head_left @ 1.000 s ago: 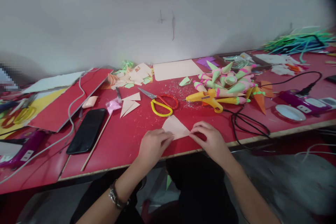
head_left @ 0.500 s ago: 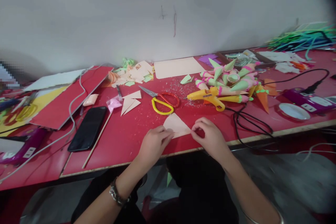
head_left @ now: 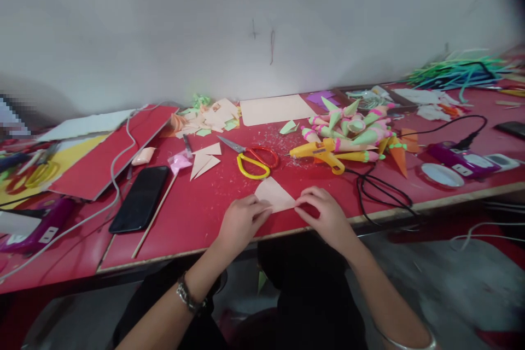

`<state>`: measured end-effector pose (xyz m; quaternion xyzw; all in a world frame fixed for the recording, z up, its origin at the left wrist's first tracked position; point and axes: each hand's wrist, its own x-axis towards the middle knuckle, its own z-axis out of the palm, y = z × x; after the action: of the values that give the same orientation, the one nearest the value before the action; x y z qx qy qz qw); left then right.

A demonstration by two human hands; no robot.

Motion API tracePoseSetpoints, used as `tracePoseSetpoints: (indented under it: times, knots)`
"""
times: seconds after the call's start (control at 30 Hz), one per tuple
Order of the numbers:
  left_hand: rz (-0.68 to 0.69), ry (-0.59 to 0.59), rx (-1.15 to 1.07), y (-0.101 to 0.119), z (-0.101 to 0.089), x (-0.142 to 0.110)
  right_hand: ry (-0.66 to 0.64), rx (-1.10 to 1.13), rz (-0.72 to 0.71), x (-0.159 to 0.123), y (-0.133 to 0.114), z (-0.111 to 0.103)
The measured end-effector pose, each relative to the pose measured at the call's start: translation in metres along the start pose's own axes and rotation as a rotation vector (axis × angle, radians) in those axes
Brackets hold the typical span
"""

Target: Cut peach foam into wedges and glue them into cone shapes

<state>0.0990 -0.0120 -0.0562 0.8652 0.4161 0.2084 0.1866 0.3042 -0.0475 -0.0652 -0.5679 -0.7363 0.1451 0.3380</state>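
Holds a fan-shaped paper (head_left: 274, 195), pale peach, near the front edge of the red table (head_left: 192, 219), rounded side toward eleven o'clock and pointed corner toward four. Pinches its near-left edge with the left hand (head_left: 240, 221), thumb and fingertips narrowed together; pinches the pointed corner with the right hand (head_left: 327, 216), thumb and forefinger meeting at the tip. Cannot tell whether pressing the paper flat or lifting it slightly.

Reading outward from the paper, has scissors (head_left: 241, 149) near at eleven o'clock, one handle red and one yellow. Has a yellow glue gun (head_left: 315, 149) between one and two o'clock, nozzle toward nine, and just beyond it a heap of paper cones (head_left: 355, 128) in green, pink and orange. At ten o'clock, has cut paper pieces (head_left: 204, 164), then a pink packet (head_left: 179, 162). Toward nine, has a thin stick (head_left: 155, 216) and a black phone (head_left: 139, 199) side by side. Farther out, has a pale sheet (head_left: 276, 109) at twelve, paper scraps (head_left: 217, 116) at eleven, and a white dish (head_left: 442, 175) near three.
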Motion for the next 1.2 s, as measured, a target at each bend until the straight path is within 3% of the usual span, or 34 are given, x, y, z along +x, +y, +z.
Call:
tracePoseSetpoints:
  times: [0.7, 1.07, 1.2]
  knots:
    - [-0.057, 0.008, -0.030, 0.000, 0.002, 0.002, 0.093, -0.103, 0.087, 0.006, 0.003, 0.011]
    - [-0.021, 0.028, -0.076, -0.005, 0.006, 0.002, 0.109, -0.100, 0.172, 0.007, 0.004, 0.010]
    - [-0.020, 0.022, -0.069, -0.005, 0.005, 0.002, 0.106, -0.022, 0.096, 0.005, -0.002, 0.009]
